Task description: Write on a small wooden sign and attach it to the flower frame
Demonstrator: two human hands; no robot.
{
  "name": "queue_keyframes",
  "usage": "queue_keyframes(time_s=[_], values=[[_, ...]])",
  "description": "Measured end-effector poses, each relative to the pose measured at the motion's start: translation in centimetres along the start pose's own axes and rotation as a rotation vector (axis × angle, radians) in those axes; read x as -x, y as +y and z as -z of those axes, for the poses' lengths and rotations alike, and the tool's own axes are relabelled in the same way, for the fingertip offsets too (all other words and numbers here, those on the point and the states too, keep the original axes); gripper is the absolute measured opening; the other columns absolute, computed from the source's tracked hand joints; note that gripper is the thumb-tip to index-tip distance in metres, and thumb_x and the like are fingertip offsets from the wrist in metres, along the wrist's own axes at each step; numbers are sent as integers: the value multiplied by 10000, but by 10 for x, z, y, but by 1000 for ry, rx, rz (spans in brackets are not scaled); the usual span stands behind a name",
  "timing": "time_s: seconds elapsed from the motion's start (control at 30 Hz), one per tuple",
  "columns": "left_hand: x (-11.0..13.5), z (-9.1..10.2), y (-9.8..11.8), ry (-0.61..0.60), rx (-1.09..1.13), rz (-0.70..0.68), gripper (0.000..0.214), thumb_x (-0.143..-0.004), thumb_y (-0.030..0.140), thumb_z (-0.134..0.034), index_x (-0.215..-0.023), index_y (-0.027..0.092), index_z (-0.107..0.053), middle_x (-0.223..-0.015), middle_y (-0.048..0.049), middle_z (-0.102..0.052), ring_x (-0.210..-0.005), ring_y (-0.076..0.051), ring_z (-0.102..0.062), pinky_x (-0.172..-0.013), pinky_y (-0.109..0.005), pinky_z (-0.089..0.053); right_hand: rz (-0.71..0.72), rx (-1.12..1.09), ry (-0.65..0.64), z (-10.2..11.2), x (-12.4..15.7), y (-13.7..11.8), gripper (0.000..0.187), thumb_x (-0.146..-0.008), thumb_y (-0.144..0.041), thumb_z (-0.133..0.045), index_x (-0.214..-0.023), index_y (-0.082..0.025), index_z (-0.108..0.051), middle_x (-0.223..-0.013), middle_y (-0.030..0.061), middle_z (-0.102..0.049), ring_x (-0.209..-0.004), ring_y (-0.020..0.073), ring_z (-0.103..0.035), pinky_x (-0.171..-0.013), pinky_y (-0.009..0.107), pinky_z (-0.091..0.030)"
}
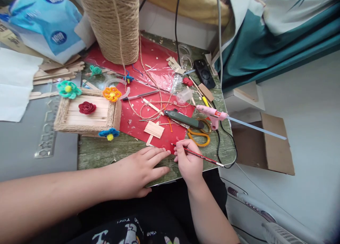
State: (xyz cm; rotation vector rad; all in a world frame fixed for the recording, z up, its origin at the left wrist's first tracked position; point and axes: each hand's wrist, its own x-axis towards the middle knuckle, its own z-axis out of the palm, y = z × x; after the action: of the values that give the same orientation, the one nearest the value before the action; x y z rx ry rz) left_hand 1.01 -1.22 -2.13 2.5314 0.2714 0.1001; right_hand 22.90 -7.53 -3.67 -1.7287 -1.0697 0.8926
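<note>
My right hand (189, 160) grips a red and black pencil (198, 154), its tip at the corner of a red sheet (130, 123). Flat on the table's front edge lies my left hand (145, 164), fingers stretched out toward the pencil tip. Just beyond the hands is a small wooden sign (154, 129) made of stick pieces. Scissors with orange handles (199, 139) and a dark green cutter-like tool (183, 119) lie past my right hand. To the left stands a twine-edged stick box (87, 113) with a red rose and coloured flowers on it.
A pink glue gun (211, 113) with a long glue stick lies at the right edge, near a black cable. A tall twine spool (111, 28) stands at the back, with loose twine trailing forward. A clear stencil ruler (47, 130) lies on the grey mat (16, 145); a phone (204, 74) rests behind.
</note>
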Motion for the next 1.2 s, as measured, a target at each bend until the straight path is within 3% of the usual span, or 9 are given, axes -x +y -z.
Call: queue_keyframes(time_s=[1.2], values=[[0,0,1,13,-1,-1,782,-746,374,-798,-1458,233,-508,-1674,-196,-337,-1478,-418,-409,-1188,-574,-370,-10,9,20,-1,-1,-3,267,-1007,-460,-629,-914,-210,-641,-767,1,-662,-504,113,-595,-471,234,-504]])
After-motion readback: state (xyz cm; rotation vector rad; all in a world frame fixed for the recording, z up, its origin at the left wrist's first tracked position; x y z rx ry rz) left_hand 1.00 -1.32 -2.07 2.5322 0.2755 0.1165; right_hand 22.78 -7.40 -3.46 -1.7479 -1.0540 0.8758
